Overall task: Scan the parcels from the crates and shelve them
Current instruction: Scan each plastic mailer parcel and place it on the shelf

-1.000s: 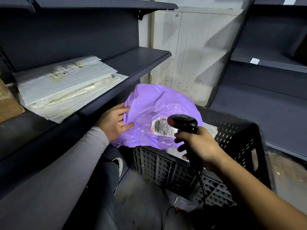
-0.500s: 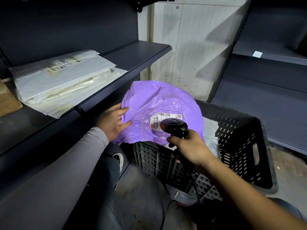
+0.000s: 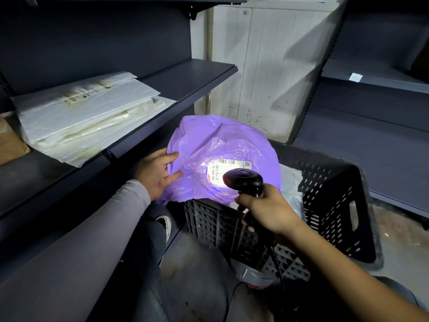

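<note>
Purple parcel [image 3: 222, 145]: soft poly bag, frame centre, held above near rim of black crate [image 3: 334, 205], tilted so its face points at camera. White shipping label [image 3: 228, 169] sits on parcel face at approx. 5 o'clock from parcel centre; barcode visible, label washed out by bright scan light.

L hand [image 3: 157, 175]: at parcel's 9 o'clock edge, thumb on front face, fingers curled behind the bag, gripping it. Grey sleeve [image 3: 92, 240] covers the forearm.

R hand [image 3: 267, 210]: at 5 o'clock from parcel, fingers wrapped round handle of black scanner [image 3: 243, 182]. Scanner head is just beside the label, aimed at it; contact cannot be told. Cable [image 3: 276, 270] drops from handle toward floor.

Crate holds more clear-wrapped parcels [image 3: 290, 182], behind R hand.

Shelf [image 3: 185, 77] at 10 o'clock carries a stack of white parcels [image 3: 88, 117], lying flat, well apart from the purple parcel.
</note>
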